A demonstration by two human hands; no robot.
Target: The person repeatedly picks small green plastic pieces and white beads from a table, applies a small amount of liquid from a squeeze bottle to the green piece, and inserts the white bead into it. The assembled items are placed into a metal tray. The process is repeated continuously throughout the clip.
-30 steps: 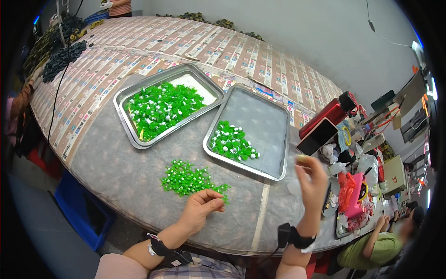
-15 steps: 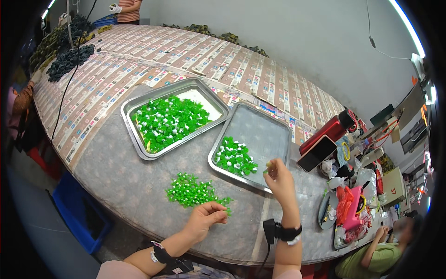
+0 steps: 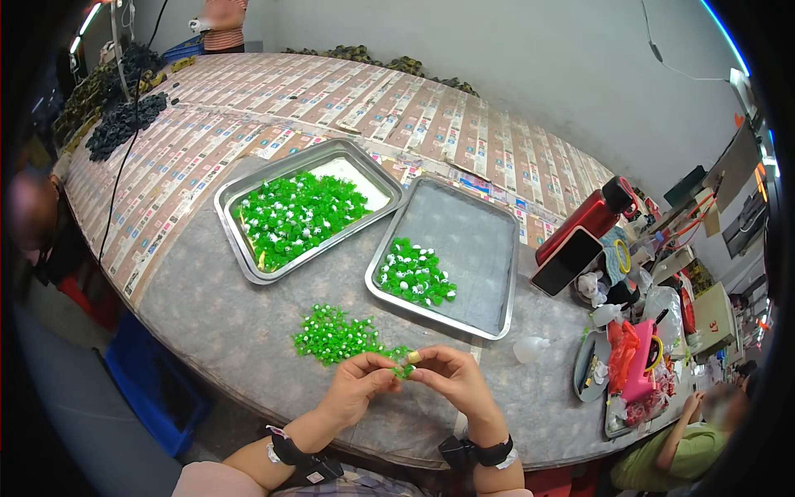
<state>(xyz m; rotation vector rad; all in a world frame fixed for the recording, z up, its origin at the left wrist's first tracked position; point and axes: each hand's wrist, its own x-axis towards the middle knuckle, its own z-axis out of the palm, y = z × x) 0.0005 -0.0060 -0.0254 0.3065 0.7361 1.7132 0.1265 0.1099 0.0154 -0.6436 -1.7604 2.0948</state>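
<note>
My left hand and my right hand meet in front of me, thumbs and forefingers pinched around a small green plastic piece with a bit of white on it. A yellowish cover wraps the right forefinger's tip. Just beyond the left hand lies a loose pile of small green and white pieces. Behind the right hand rests a metal tray holding a heap of green pieces with white balls. Farther left, a second metal tray is mostly filled with similar green and white pieces.
A red bottle and a phone stand right of the trays. A small translucent cup is near the right hand. A grey plate and a pink container crowd the right edge. Other people are around the table.
My right hand has come left and down from the right tray's edge to meet my left hand at the green piece. The translucent cup now shows.
</note>
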